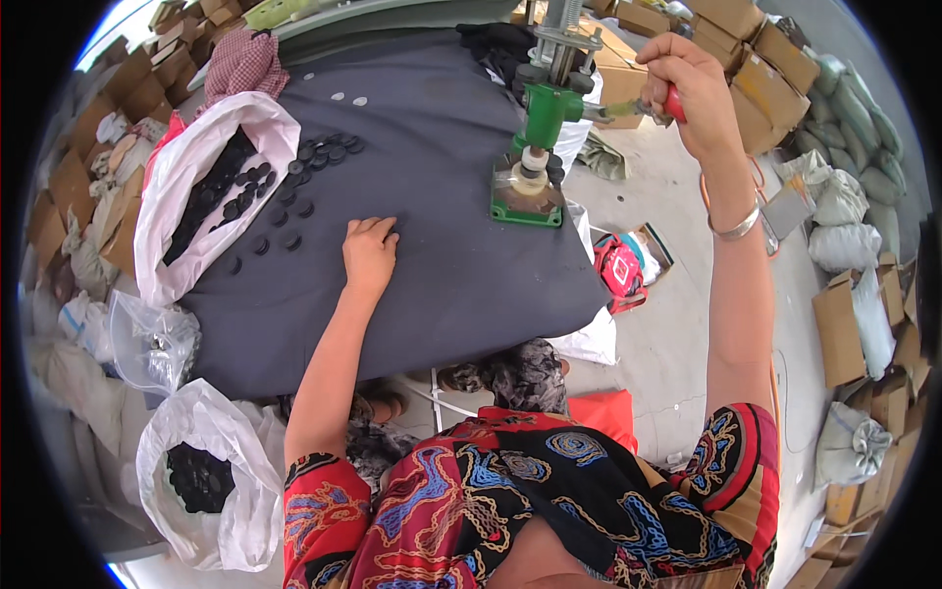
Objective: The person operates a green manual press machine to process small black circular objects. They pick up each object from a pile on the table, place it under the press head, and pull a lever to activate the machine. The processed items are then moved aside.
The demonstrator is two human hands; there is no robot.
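My right hand (692,93) is raised at the upper right, its fingers wrapped round the red knob (674,103) of a lever. That lever belongs to a green hand press (542,118) standing at the right edge of the table. My left hand (371,257) rests on the dark cloth (451,294) left of the press, fingers bent and close together. Whether something small and dark sits under its fingertips cannot be made out. Several black round discs (319,152) lie on the cloth beyond and to the left of it.
A white sack (285,123) of black discs lies open on the table's left side. Below it are a clear plastic bag (147,339) and another white sack (260,491) with black pieces. Cardboard boxes (839,329) line the right. A red bag (618,270) sits on the floor.
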